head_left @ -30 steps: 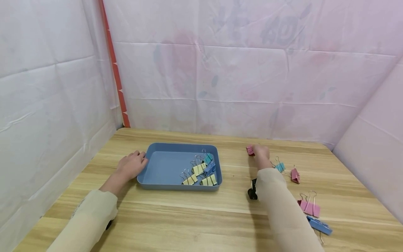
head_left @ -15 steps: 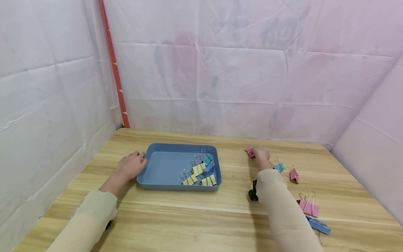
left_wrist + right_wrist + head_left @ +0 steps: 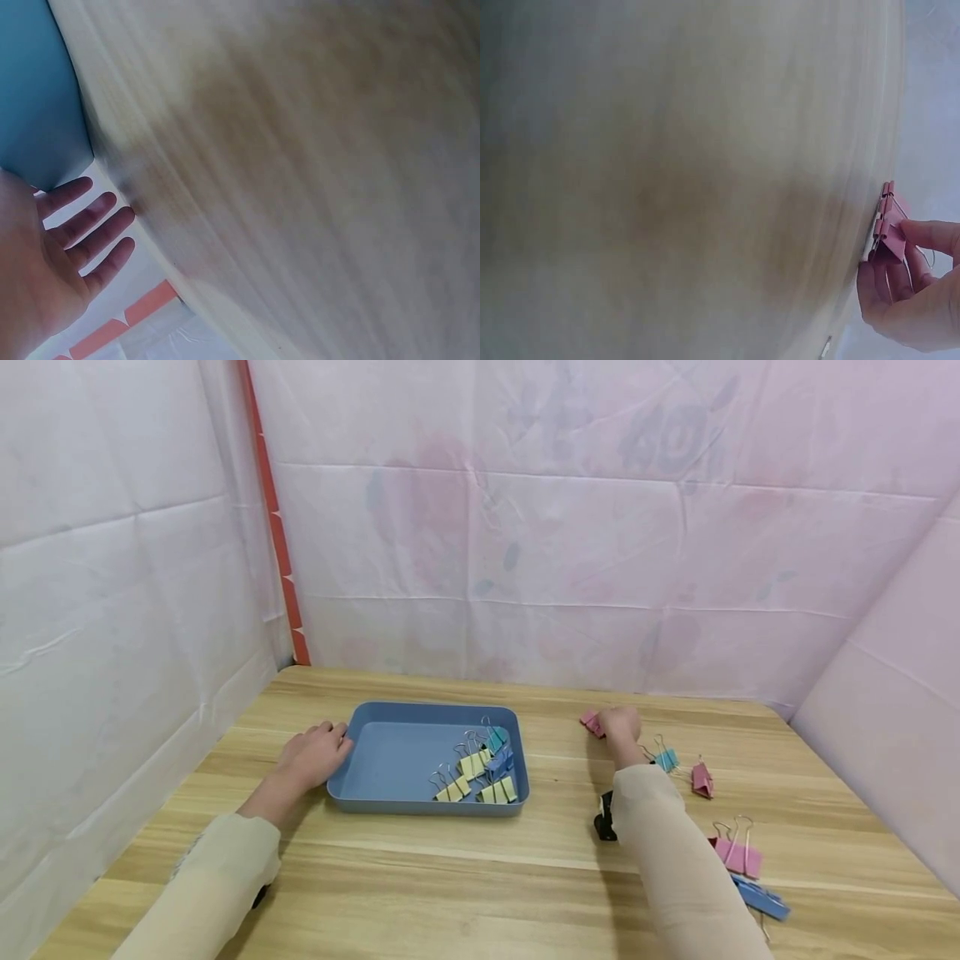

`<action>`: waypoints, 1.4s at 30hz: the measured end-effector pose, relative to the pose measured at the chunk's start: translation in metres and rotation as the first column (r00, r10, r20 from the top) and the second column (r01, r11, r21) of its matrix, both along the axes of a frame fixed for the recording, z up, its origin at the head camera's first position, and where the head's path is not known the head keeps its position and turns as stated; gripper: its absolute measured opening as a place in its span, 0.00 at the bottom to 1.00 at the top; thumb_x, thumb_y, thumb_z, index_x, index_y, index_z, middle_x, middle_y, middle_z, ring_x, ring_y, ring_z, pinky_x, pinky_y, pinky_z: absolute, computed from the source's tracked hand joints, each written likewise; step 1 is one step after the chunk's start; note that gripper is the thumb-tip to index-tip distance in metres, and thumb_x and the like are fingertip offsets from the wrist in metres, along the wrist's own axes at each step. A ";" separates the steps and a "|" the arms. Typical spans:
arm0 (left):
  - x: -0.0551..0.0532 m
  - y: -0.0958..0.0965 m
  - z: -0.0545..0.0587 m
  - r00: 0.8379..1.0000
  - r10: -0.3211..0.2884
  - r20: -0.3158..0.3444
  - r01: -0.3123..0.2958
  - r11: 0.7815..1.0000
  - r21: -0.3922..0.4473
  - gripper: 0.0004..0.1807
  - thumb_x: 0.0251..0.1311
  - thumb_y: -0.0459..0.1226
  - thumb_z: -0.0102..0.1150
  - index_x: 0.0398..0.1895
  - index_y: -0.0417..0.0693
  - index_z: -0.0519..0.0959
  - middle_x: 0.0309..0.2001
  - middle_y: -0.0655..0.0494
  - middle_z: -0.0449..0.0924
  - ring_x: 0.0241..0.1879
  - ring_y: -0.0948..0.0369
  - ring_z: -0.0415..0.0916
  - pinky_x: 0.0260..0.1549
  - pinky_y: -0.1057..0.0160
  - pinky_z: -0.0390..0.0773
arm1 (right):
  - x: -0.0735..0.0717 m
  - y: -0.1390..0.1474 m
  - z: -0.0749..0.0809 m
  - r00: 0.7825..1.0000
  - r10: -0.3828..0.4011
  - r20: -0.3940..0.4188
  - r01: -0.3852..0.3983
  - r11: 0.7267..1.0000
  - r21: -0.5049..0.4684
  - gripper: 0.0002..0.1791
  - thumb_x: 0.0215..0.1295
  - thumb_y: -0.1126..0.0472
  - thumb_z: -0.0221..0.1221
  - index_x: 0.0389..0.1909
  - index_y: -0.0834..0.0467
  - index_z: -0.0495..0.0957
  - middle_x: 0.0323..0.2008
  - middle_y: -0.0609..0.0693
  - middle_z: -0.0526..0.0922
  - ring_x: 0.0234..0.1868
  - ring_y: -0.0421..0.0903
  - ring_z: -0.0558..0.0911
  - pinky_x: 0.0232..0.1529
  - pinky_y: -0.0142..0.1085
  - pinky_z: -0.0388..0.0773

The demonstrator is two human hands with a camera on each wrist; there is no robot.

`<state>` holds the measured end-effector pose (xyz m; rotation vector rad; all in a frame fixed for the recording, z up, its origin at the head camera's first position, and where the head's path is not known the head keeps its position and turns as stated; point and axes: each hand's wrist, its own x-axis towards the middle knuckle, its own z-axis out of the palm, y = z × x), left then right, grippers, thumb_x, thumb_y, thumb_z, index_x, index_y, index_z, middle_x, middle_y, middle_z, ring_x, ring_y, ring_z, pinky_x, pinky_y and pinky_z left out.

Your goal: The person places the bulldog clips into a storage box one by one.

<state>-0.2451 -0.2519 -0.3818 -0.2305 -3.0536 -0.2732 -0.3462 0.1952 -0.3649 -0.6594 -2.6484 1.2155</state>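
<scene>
My left hand rests against the left end of the blue tray, its fingers loosely extended beside the tray wall in the left wrist view. A pink binder clip is pinched between the thumb and fingers of my right hand, at the far right part of the table. The right wrist view shows the same pink clip close up, with its wire handle partly behind the fingers. In the tray's right half lie yellow clips, a blue clip and a teal clip.
Right of my right hand lie a teal clip and a dark pink clip. Nearer sit a large pink clip and a blue clip. Beside my right forearm is a black object. White sheeting encloses the table.
The pink clip in my right hand has shifted slightly left and nearer, and has tilted a little. My left hand and the tray have stayed in place.
</scene>
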 end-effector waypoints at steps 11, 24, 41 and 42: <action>0.001 -0.001 0.000 1.000 0.010 -0.004 -0.010 1.000 0.004 0.27 0.67 0.42 0.34 0.59 0.31 0.67 0.56 0.33 0.67 0.54 0.40 0.65 0.49 0.44 0.66 | -0.003 0.001 0.003 0.995 0.085 0.042 -0.082 0.994 -0.073 0.10 0.55 0.67 0.53 0.35 0.70 0.75 0.42 0.65 0.76 0.38 0.53 0.71 0.37 0.40 0.71; 0.000 -0.001 0.003 1.000 0.010 0.014 -0.010 1.000 0.001 0.27 0.67 0.43 0.33 0.60 0.31 0.66 0.57 0.33 0.65 0.55 0.40 0.64 0.50 0.43 0.65 | -0.009 0.004 0.009 0.980 0.195 0.031 -0.189 0.971 -0.144 0.06 0.52 0.66 0.58 0.21 0.65 0.78 0.23 0.54 0.76 0.24 0.45 0.73 0.23 0.32 0.72; 0.001 -0.001 0.003 1.000 0.006 0.000 -0.006 1.000 0.007 0.27 0.67 0.43 0.34 0.60 0.31 0.67 0.57 0.33 0.66 0.55 0.40 0.64 0.50 0.43 0.65 | 0.004 -0.016 0.025 0.953 0.294 -0.073 -0.303 0.934 -0.192 0.11 0.60 0.67 0.52 0.36 0.73 0.77 0.15 0.50 0.77 0.26 0.47 0.77 0.45 0.45 0.73; 0.002 -0.001 0.003 1.000 0.005 -0.003 -0.005 1.000 0.006 0.27 0.67 0.42 0.34 0.59 0.31 0.67 0.57 0.33 0.66 0.55 0.40 0.64 0.50 0.43 0.65 | 0.004 -0.016 0.024 0.952 0.297 -0.079 -0.307 0.932 -0.195 0.11 0.61 0.68 0.52 0.36 0.73 0.77 0.15 0.50 0.77 0.26 0.47 0.77 0.46 0.46 0.73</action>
